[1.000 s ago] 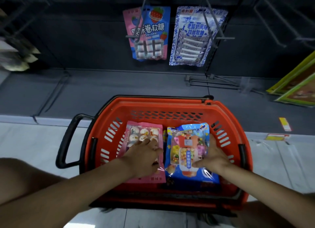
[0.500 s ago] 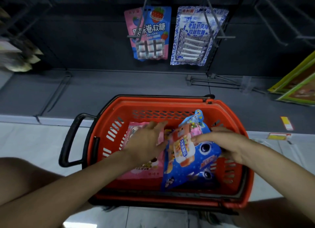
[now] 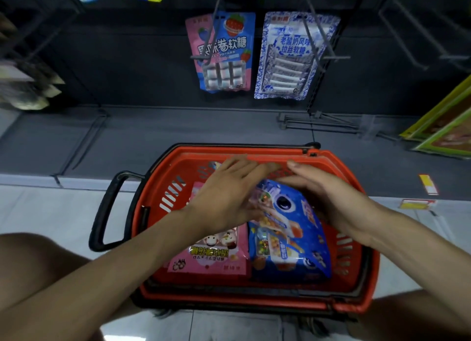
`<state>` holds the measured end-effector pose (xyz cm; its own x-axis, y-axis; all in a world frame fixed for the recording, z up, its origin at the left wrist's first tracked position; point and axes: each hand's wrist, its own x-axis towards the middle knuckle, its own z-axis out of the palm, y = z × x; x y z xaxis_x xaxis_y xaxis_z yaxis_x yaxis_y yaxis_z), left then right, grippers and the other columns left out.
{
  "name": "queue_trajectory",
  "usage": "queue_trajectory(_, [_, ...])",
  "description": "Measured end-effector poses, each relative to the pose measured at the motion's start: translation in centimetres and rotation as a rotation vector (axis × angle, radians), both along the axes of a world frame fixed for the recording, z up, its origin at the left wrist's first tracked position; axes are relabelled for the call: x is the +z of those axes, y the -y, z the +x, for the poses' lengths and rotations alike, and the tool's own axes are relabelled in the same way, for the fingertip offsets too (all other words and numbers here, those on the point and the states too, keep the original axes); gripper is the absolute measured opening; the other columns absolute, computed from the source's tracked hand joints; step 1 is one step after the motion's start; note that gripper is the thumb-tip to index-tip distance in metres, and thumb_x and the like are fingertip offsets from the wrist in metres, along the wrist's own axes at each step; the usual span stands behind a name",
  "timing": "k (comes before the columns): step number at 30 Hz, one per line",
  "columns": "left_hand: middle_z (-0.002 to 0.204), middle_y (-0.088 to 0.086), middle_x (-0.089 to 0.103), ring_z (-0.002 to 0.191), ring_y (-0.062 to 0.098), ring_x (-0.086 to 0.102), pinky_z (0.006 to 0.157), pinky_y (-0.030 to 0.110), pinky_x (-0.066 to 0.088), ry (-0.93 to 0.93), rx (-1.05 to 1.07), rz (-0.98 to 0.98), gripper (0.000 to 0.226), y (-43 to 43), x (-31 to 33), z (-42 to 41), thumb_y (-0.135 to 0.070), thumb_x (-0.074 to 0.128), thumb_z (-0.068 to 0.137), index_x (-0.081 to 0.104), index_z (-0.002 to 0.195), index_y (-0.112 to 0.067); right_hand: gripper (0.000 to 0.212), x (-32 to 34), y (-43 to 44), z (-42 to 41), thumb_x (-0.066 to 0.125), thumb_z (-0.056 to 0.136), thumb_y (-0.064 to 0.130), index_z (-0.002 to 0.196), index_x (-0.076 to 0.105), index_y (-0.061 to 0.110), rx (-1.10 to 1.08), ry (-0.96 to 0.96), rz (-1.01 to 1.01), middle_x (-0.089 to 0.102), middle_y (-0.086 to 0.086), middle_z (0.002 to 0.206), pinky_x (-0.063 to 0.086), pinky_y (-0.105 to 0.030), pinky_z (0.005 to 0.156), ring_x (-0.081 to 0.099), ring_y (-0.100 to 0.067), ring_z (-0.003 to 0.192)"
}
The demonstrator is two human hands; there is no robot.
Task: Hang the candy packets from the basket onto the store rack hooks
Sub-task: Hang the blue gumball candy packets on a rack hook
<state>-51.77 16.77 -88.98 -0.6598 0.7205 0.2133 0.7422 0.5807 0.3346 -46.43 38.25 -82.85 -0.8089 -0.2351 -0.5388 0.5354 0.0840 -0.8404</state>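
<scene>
Count two packets as already on the rack: strawberry packet [image 3: 226, 52] and blue-and-white packet [image 3: 293, 55], side by side on the far rack hooks [image 3: 316, 38]. Finished work or older stock: cannot tell which.

Find the remaining stock in the red basket [image 3: 153, 205] on the floor [image 3: 51, 213], near the rack base:
- pink packet [image 3: 211, 254], flat at the near left;
- lower blue packet [image 3: 293, 261], flat at the near right;
- upper blue packet [image 3: 288, 208], tilted on top of it, far end raised toward the far rim.

Read the left grip [image 3: 229, 190] as spread, with fingers straight, reaching over the pink packet toward the far rim, and thumb against the left edge of the upper blue packet. Read the right grip [image 3: 331, 200] as laid over the far right end of the same packet, with fingers nearly straight and thumb hidden. Pinching or merely resting: cannot tell.

Judge the step in hand as pick-up of the upper blue packet: not yet clear of the basket, not yet at any hook.

Left to do, as judged:
1. Lift out.
2. Carry up to a bare hook [image 3: 405, 41] at the far right.
3. Thread the hang hole.
4. Repeat for at least two more packets.

Cannot see below the top layer.
</scene>
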Motion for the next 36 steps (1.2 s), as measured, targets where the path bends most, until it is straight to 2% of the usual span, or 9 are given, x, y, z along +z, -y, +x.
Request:
queue_trajectory(2, [0.127,-0.008,0.068,0.111,0.016,0.066,0.093,0.041,0.056,0.228,0.151,0.151,0.080,-0.1,0.4,0.2,-0.042,0.092,0.072,0.053,0.140,-0.027,0.054,0.1,-0.7,-0.9,0.051,0.098,0.056,0.116,0.079,0.013,-0.124,0.080,-0.007,0.072,-0.019,0.124,0.049,-0.037,0.094,0.065,-0.031,0.110])
queue_trajectory(5, [0.107,-0.013,0.074,0.092,0.005,0.070,0.077,0.035,0.059,0.393,0.323,0.240,0.068,0.0,1.3,0.0,-0.045,0.096,0.068,0.062,0.123,-0.027,0.044,0.3,-2.3,-1.3,0.063,0.086,0.064,0.088,0.078,0.023,-0.277,0.037,-0.027,0.072,-0.011,0.110,0.048,-0.042,0.097,0.067,-0.031,0.101])
queue_trajectory(8, [0.091,-0.011,0.076,0.077,0.000,0.070,0.068,0.031,0.060,0.481,0.421,0.330,0.056,0.1,1.9,0.2,-0.042,0.096,0.068,0.068,0.113,-0.024,0.059,0.4,-3.0,-2.3,0.057,0.085,0.074,0.087,0.077,0.018,-0.282,-0.043,-0.005,0.071,-0.015,0.100,0.044,-0.043,0.094,0.063,-0.034,0.095])
queue_trajectory(11, [0.096,-0.010,0.079,0.082,0.002,0.075,0.073,0.029,0.063,0.608,0.475,0.461,0.057,0.3,2.2,0.3,-0.031,0.098,0.068,0.070,0.117,-0.021,0.068,0.9,-3.4,-2.5,0.048,0.090,0.075,0.085,0.075,0.012,-0.348,-0.092,0.010,0.075,-0.016,0.090,0.050,-0.039,0.082,0.068,-0.031,0.080])
queue_trajectory(17, [0.096,-0.002,0.081,0.087,0.016,0.079,0.072,0.027,0.063,0.816,0.577,0.758,0.042,1.1,3.8,-0.3,-0.011,0.093,0.072,0.071,0.108,-0.011,0.070,0.6,-3.0,-2.6,0.048,0.089,0.074,0.129,0.069,0.020,-0.373,-0.241,0.026,0.078,-0.006,0.114,0.053,-0.043,0.098,0.074,-0.023,0.107])
queue_trajectory(23, [0.099,0.004,0.081,0.089,0.024,0.079,0.071,0.034,0.064,0.905,0.635,0.899,0.041,1.9,4.7,0.1,-0.011,0.091,0.073,0.073,0.110,-0.007,0.076,1.0,-0.5,-2.4,0.045,0.085,0.074,0.134,0.067,0.021,-0.319,-0.268,-0.076,0.075,-0.002,0.123,0.050,-0.042,0.103,0.071,-0.021,0.115])
queue_trajectory(28, [0.106,0.008,0.080,0.096,0.029,0.078,0.084,0.044,0.064,0.974,0.640,1.029,0.038,2.6,5.5,0.8,-0.012,0.088,0.079,0.075,0.114,-0.007,0.069,0.4,1.7,-2.3,0.079,0.075,0.066,0.114,0.073,0.008,-0.203,-0.301,0.017,0.074,-0.023,0.112,0.051,-0.062,0.103,0.073,-0.035,0.105])
queue_trajectory(33, [0.100,0.005,0.081,0.090,0.024,0.079,0.066,0.027,0.062,0.985,0.648,1.171,0.029,3.7,6.5,1.3,-0.010,0.083,0.084,0.073,0.111,-0.008,0.048,-0.2,3.8,-1.6,0.087,0.072,0.047,0.111,0.077,0.021,-0.085,-0.331,0.133,0.079,-0.001,0.109,0.060,-0.042,0.091,0.077,-0.021,0.098])
queue_trajectory(36, [0.108,0.009,0.080,0.096,0.029,0.078,0.071,0.033,0.063,1.000,0.602,1.228,0.038,4.3,7.2,1.3,-0.017,0.081,0.086,0.069,0.121,-0.006,0.034,0.2,4.6,-1.6,0.083,0.075,0.035,0.104,0.078,0.017,-0.128,-0.386,0.085,0.081,0.002,0.097,0.059,-0.024,0.071,0.078,-0.015,0.087])
